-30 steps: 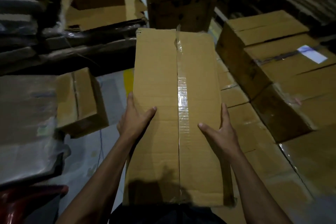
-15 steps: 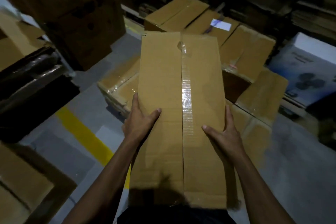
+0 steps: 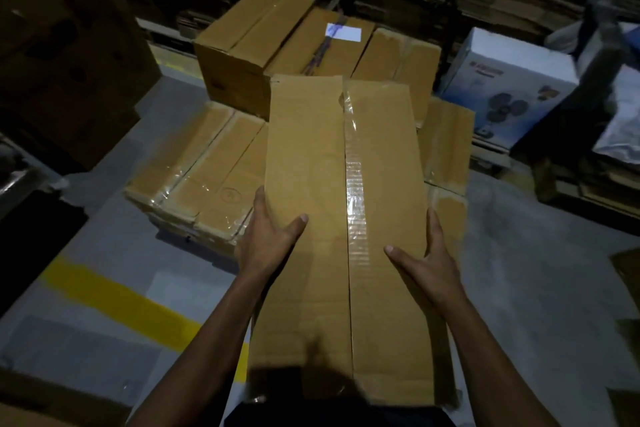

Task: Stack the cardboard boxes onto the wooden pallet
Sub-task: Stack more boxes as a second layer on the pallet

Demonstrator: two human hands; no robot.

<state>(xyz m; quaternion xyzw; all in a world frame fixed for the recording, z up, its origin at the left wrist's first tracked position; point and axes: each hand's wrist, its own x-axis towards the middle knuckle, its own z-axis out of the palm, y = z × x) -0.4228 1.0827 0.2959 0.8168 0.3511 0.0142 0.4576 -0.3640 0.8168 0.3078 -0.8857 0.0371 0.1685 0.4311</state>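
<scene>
Our left hand (image 3: 268, 243) and right hand (image 3: 427, 258) clamp the long taped box (image 3: 343, 218) by its sides, thumbs on top, carrying it above the stacked boxes (image 3: 214, 163) already laid down, presumably on the pallet, which is hidden; this one remains unplaced.

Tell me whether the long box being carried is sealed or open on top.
Sealed: clear tape runs along the centre seam of the long brown cardboard box, with both flaps lying flat.
</scene>
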